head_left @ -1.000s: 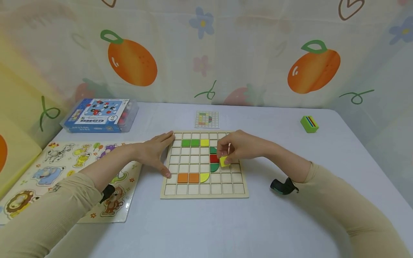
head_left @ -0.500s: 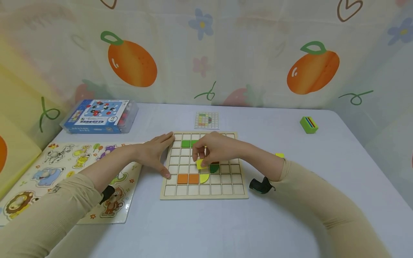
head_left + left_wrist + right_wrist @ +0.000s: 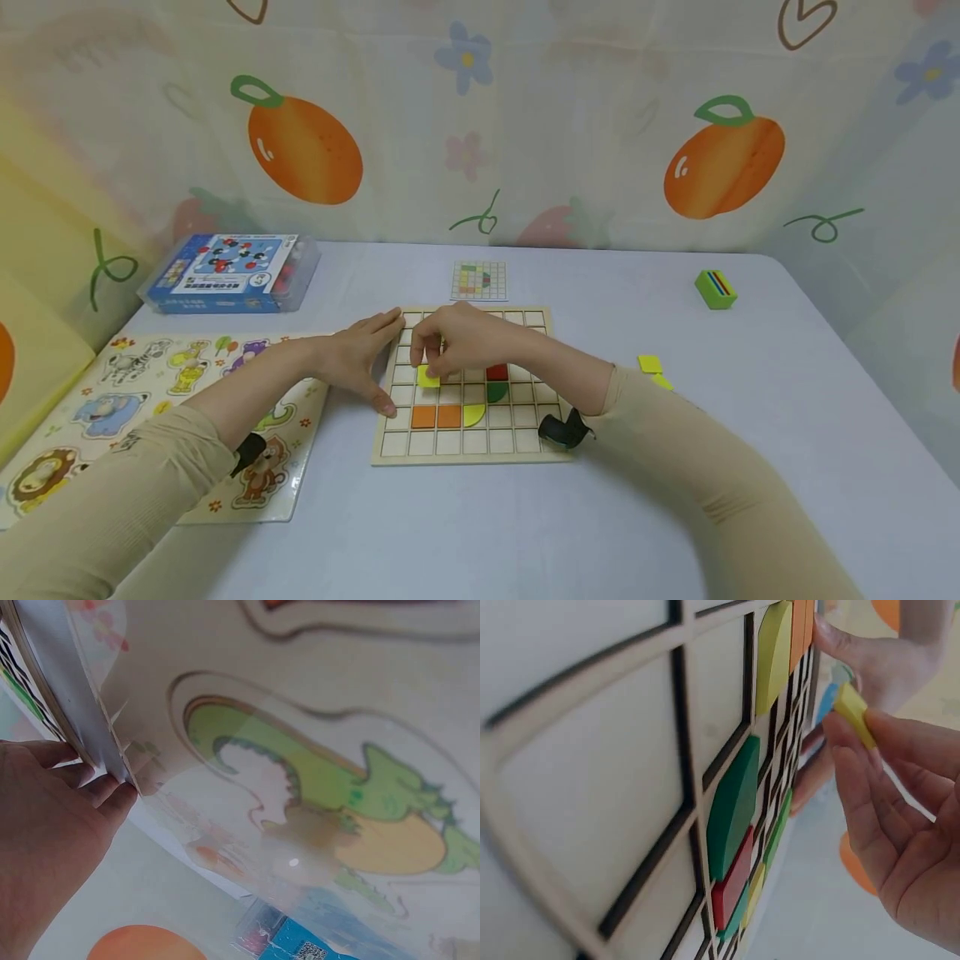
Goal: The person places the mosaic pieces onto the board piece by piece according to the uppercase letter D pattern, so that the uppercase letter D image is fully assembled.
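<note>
My right hand [image 3: 472,340] pinches a yellow square tile [image 3: 428,377] between thumb and fingers, over the left part of a wooden grid board [image 3: 472,459]. In the right wrist view that tile [image 3: 854,712] is held tilted, apart from the board. My left hand [image 3: 358,354] lies along the board's left edge, fingers stretched and thumb spread. Two orange squares [image 3: 423,417], a yellow quarter-round tile [image 3: 473,414], a green quarter-round tile [image 3: 497,392] and a red square [image 3: 497,372] sit in the cells. The right hand and forearm hide the upper tiles in the head view.
Two yellow tiles [image 3: 649,364] lie right of the board, by the right sleeve. A small pattern card [image 3: 478,280] is behind the board. An animal puzzle board [image 3: 112,450] lies under the left forearm. A blue box [image 3: 225,275] stands back left, a green block stack [image 3: 716,289] back right.
My right hand has moved left across the board with the yellow tile, from beside the red square to the left cells. Yellow tiles at the right came into view. The left hand stayed put.
</note>
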A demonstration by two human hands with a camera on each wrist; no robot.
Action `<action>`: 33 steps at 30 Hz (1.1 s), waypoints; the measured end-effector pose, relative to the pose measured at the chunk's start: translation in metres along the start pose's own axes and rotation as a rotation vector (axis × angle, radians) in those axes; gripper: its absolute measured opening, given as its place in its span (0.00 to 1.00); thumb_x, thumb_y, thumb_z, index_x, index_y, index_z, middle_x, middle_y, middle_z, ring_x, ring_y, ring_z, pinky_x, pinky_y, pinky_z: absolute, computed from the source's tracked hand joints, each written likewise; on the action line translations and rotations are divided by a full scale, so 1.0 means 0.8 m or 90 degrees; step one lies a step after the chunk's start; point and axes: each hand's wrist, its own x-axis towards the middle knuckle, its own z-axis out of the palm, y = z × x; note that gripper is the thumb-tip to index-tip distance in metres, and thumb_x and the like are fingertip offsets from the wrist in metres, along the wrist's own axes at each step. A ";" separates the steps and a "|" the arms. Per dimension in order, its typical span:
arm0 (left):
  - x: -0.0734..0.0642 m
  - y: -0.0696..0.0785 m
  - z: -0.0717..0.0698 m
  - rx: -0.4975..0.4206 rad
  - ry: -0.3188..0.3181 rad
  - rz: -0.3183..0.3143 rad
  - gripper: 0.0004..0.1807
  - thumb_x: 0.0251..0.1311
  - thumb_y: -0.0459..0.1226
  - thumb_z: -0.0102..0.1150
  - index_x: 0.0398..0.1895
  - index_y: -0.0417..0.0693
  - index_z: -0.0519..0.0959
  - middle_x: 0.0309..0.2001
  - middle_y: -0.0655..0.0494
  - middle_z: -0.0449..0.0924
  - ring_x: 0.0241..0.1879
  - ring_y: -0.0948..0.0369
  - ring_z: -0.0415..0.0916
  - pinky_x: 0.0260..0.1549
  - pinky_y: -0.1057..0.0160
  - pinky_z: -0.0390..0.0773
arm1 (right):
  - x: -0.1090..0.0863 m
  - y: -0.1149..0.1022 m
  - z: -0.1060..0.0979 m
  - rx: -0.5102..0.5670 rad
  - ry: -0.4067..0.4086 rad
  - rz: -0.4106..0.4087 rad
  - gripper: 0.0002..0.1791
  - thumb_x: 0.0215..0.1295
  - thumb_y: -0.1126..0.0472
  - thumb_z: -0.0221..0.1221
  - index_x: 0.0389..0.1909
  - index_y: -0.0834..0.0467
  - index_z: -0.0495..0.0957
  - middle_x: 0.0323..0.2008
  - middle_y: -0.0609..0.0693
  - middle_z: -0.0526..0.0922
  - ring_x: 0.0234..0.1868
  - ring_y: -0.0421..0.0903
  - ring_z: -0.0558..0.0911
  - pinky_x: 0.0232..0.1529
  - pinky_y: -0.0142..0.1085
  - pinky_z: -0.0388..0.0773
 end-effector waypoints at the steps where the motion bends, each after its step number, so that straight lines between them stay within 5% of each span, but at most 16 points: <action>1: 0.000 0.000 0.000 -0.001 0.000 0.001 0.74 0.40 0.63 0.75 0.78 0.34 0.38 0.80 0.35 0.29 0.79 0.35 0.31 0.74 0.31 0.45 | 0.002 0.000 0.001 0.005 -0.001 0.007 0.06 0.61 0.66 0.64 0.38 0.54 0.83 0.27 0.47 0.80 0.29 0.49 0.88 0.30 0.27 0.76; 5: -0.001 0.000 0.000 -0.001 -0.002 0.000 0.74 0.41 0.63 0.74 0.78 0.33 0.38 0.80 0.36 0.29 0.79 0.35 0.31 0.74 0.31 0.44 | 0.011 0.000 0.006 0.011 -0.011 0.028 0.07 0.61 0.69 0.63 0.38 0.55 0.83 0.28 0.49 0.82 0.29 0.47 0.88 0.32 0.28 0.81; 15: 0.001 0.000 0.001 0.002 0.006 0.002 0.73 0.41 0.62 0.75 0.78 0.33 0.40 0.80 0.35 0.31 0.79 0.35 0.33 0.74 0.31 0.45 | 0.011 -0.008 0.015 -0.055 -0.026 0.051 0.07 0.58 0.68 0.65 0.35 0.53 0.83 0.31 0.49 0.85 0.29 0.39 0.77 0.30 0.26 0.72; 33: 0.001 -0.001 0.002 -0.006 0.003 0.002 0.74 0.40 0.62 0.75 0.78 0.33 0.39 0.80 0.35 0.30 0.79 0.35 0.32 0.74 0.31 0.45 | 0.011 -0.009 0.021 -0.051 -0.004 0.054 0.04 0.57 0.67 0.69 0.32 0.57 0.84 0.28 0.48 0.87 0.29 0.38 0.80 0.35 0.26 0.74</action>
